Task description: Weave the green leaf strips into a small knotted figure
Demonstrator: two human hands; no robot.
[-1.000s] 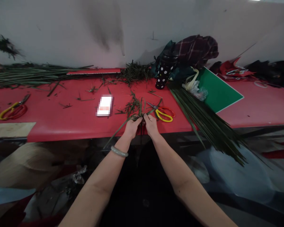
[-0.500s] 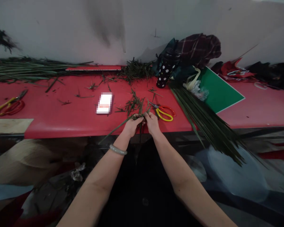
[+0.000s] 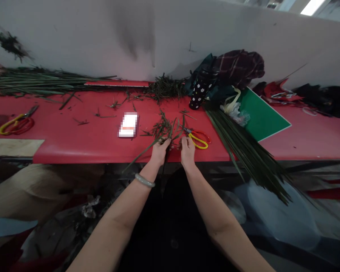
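Well to the left of the left hand, one pair of scissors (image 3: 18, 124) lies on the red table (image 3: 82, 151), too far off to be much of a hazard. The phone (image 3: 128, 124) lies flat, nearer but beyond the left hand; a long strip flicked sideways could brush it. The left hand (image 3: 159, 150) pinches green leaf strips (image 3: 143, 153) between thumb and fingers, at the near edge of the table, one long end trailing out to its left. If that pinch loosens, the strips could spring apart, and a hard pull could split them. Just beyond this hand are scattered cuttings (image 3: 160, 126), where a loose strip might get lost. The right hand (image 3: 188, 149) is apart from the left, its fingers curled in beside the strips; whether it grips one, I cannot tell. Yellow-and-red scissors (image 3: 198, 139) lie just beside it, so reaching without looking could nick a knuckle. Farther right, long leaves (image 3: 249, 151) jut over the table edge, and a bump from the right arm could drag them down. As for writing, the phone's screen is blurred out, the flowered bottle (image 3: 197, 92) beyond the right hand shows no readable brand, and the green board (image 3: 260, 113) farther right bears no visible lettering.
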